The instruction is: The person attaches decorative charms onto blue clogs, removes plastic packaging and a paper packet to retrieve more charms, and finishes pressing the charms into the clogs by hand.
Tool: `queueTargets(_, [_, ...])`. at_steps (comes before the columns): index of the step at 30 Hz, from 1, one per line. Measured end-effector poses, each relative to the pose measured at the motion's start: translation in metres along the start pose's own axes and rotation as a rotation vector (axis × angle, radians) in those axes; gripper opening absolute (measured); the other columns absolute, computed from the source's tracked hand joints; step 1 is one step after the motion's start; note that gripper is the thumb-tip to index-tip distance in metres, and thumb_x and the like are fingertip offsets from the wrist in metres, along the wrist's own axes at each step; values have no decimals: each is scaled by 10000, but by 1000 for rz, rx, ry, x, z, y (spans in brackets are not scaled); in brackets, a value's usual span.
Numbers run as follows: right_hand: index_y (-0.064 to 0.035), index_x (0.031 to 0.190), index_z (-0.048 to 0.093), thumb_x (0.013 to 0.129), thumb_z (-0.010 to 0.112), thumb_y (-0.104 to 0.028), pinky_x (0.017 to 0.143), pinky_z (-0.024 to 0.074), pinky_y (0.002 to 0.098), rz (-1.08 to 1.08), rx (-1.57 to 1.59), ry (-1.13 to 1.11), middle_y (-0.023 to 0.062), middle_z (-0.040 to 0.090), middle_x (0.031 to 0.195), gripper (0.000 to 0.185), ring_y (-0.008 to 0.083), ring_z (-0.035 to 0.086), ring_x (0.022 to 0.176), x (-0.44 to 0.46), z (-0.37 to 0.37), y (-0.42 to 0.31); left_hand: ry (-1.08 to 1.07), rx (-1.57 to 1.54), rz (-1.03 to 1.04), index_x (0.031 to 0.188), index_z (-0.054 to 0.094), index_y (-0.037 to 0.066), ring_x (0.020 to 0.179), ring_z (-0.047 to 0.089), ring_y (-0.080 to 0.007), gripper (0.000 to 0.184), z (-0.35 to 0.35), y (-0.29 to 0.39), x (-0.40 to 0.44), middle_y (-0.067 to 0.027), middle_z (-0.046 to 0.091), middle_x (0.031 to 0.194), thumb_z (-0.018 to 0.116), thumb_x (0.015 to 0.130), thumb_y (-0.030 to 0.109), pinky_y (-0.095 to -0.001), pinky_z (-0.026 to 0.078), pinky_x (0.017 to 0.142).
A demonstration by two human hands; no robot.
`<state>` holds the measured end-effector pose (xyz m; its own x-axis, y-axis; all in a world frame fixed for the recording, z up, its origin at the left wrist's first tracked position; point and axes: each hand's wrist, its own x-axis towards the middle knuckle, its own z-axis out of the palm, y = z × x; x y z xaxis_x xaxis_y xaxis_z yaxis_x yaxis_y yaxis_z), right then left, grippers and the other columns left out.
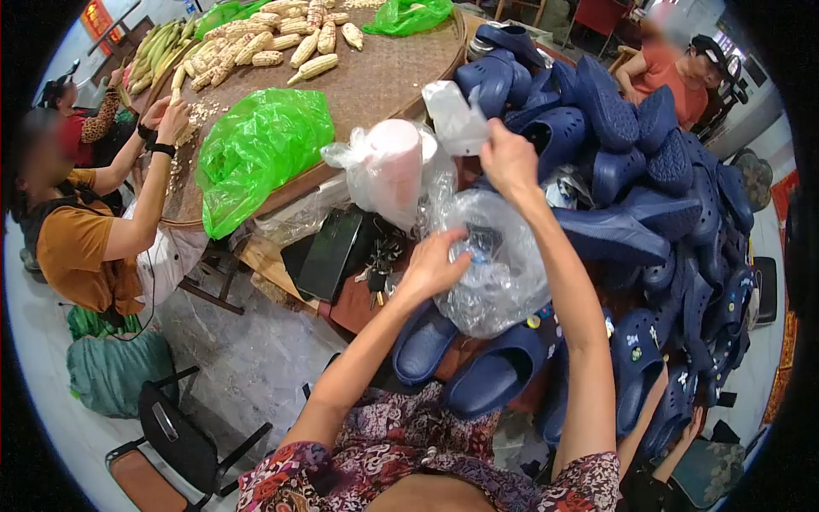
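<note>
Before you, a reddish-brown tabletop (351, 309) bears heaped navy-blue foam clogs (607, 107) and a bunch of keys (377, 278); ahead to your left, a broad, round woven tray (380, 72) carries pale, speckled corn cobs (267, 58).

Floor (247, 354): grey, marbled, with pale glossy patches. Lower left: black-framed chair (177, 433), brown panel. Dark-legged stool (213, 294) farther up. Red chair (600, 20) at upper back. Red-and-gold strips (780, 375) along right edge. Lighting bright.
</note>
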<state>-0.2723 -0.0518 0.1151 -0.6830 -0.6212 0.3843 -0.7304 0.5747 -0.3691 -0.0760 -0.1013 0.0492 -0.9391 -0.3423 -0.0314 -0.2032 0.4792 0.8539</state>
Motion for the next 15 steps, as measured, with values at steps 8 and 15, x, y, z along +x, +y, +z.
queueTargets(8, [15, 1147, 614, 856, 634, -153, 851, 493, 342, -26, 655, 44, 167, 694, 1035, 337, 230, 673, 974, -125, -54, -4, 63, -137, 153, 1130, 601, -33, 1007, 616, -418, 383, -4, -13, 35, -271, 650, 1025, 608, 776, 112, -435, 486, 880])
queueTargets(15, [20, 1121, 598, 803, 526, -44, 742, 496, 526, 45, 225, -58, 272, 649, 867, 333, 441, 645, 825, -165, -7, 52, 269, -85, 330, 1225, 579, -13, 1179, 546, -354, 464, -21, 24, 15, -227, 572, 1229, 558, 763, 14, -381, 416, 1016])
